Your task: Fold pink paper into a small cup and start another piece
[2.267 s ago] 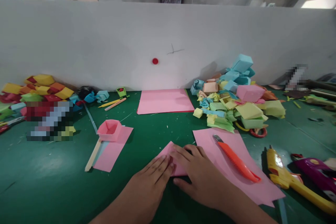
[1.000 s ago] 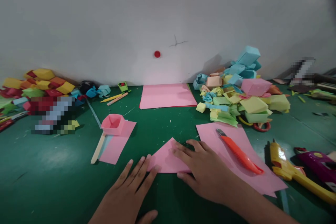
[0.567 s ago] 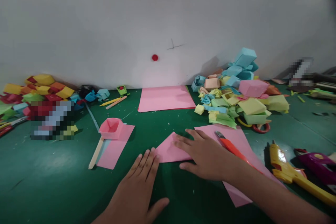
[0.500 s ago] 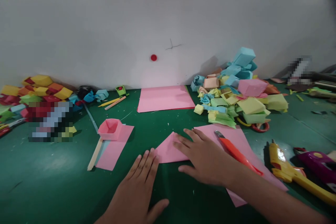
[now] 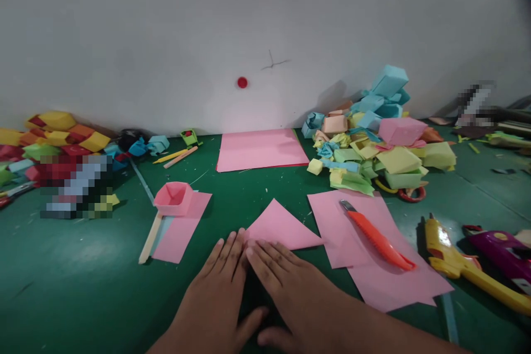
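Note:
A pink paper folded into a triangle (image 5: 279, 222) lies on the green table, its peak pointing away from me. My left hand (image 5: 219, 282) rests flat, fingertips at the paper's left corner, thumb spread. Beside it my right hand (image 5: 290, 287) lies with its fingertips on the paper's lower left edge, touching or nearly touching the left fingers. Neither hand grips anything. Left of them a pink folded paper box (image 5: 173, 199) sits by a pink strip (image 5: 185, 232) and a wooden stick (image 5: 150, 238). On the right, an orange cutter (image 5: 377, 238) lies on pink sheets (image 5: 332, 227).
Pink sheets (image 5: 263, 149) lie against the white partition (image 5: 166, 44). Folded paper pieces are heaped at the right (image 5: 398, 160) and left (image 5: 58, 135). A yellow glue gun (image 5: 443, 249) and a purple tool (image 5: 498, 254) are at the far right. Red-handled scissors (image 5: 412, 193) stick out below the right heap.
My right hand has moved left and towards me, from the triangle's right part to its lower left edge beside my left hand. The triangle's peak and right corner are now uncovered.

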Motion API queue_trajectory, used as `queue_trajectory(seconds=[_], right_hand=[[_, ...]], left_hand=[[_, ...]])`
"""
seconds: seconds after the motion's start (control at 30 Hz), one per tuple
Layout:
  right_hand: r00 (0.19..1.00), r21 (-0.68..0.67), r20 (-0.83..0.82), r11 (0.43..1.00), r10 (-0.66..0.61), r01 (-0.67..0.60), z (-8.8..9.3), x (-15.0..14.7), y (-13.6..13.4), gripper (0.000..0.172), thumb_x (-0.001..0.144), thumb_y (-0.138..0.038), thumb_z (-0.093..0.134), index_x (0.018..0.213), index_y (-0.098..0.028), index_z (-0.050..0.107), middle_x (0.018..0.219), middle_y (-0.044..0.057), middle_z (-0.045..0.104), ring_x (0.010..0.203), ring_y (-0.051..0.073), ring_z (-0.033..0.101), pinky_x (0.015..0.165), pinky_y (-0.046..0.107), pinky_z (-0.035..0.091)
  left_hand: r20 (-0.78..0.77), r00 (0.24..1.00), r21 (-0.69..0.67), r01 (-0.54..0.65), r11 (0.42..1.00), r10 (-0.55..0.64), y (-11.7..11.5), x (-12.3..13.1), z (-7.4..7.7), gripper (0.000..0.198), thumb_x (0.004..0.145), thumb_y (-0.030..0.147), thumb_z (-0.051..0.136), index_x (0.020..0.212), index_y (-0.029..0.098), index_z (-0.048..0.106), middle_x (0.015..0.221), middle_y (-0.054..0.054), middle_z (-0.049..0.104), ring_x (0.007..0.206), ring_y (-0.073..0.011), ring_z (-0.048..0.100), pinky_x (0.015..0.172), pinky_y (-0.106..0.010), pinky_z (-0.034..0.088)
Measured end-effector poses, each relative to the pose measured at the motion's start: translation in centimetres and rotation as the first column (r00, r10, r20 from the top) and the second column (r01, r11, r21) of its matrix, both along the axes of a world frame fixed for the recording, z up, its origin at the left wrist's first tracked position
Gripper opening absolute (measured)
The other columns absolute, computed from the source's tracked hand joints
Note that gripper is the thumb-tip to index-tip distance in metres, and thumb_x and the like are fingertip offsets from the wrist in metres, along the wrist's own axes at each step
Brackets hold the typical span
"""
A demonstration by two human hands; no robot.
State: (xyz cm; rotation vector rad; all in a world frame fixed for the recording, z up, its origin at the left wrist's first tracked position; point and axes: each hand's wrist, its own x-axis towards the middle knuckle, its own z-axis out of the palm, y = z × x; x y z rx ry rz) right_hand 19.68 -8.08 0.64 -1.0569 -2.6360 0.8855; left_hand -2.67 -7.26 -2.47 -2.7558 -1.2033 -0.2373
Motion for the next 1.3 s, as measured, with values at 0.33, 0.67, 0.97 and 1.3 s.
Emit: queue_trajectory(seconds=[0.33,0.67,0.97,1.3], right_hand=[[0.996,-0.076,0.050,0.994,-0.076,0.079,1.2,2.5,-0.7,0.086,0.096,-0.064,0.045,0.161,-0.014,0.017,0.167,0.010,0.014,0.154,0.027,0.013,0.127,0.045,0.012],[0.968,-0.074,0.208,0.984,-0.142,0.160,1.9,4.7,-1.7,0.085,0.096,-0.058,0.049,0.160,-0.016,0.013,0.166,0.009,0.011,0.153,0.030,0.014,0.124,0.051,0.021],[0.965,0.122,0.179,0.978,-0.191,0.171,0.6,6.0,-3.0,0.084,0.094,-0.053,0.056,0.159,-0.015,0.018,0.163,0.011,0.018,0.150,0.033,0.025,0.121,0.050,0.031],[0.942,0.135,0.159,0.952,-0.295,0.275,0.5,6.5,-3.4,0.075,0.095,-0.045,0.057,0.159,-0.021,0.026,0.161,0.008,0.028,0.146,0.031,0.036,0.119,0.047,0.038]], left_hand=[[0.050,0.999,-0.013,0.006,1.000,-0.005,0.1,0.0,0.5,0.089,0.091,0.064,0.050,0.161,0.018,0.019,0.160,-0.015,0.037,0.142,-0.0350,0.042,0.117,-0.052,0.033],[0.001,1.000,0.004,-0.010,1.000,0.010,0.0,0.1,0.6,0.088,0.094,0.064,0.046,0.162,0.018,0.014,0.159,-0.015,0.038,0.142,-0.0365,0.042,0.115,-0.056,0.032],[0.047,0.999,-0.015,0.000,1.000,0.001,0.1,0.0,0.5,0.090,0.093,0.065,0.048,0.162,0.020,0.012,0.159,-0.013,0.039,0.141,-0.0350,0.044,0.119,-0.054,0.029],[0.037,0.999,0.028,0.026,0.999,-0.027,0.3,-0.3,0.6,0.092,0.093,0.066,0.048,0.162,0.020,0.010,0.157,-0.014,0.041,0.140,-0.0345,0.046,0.117,-0.054,0.033]])
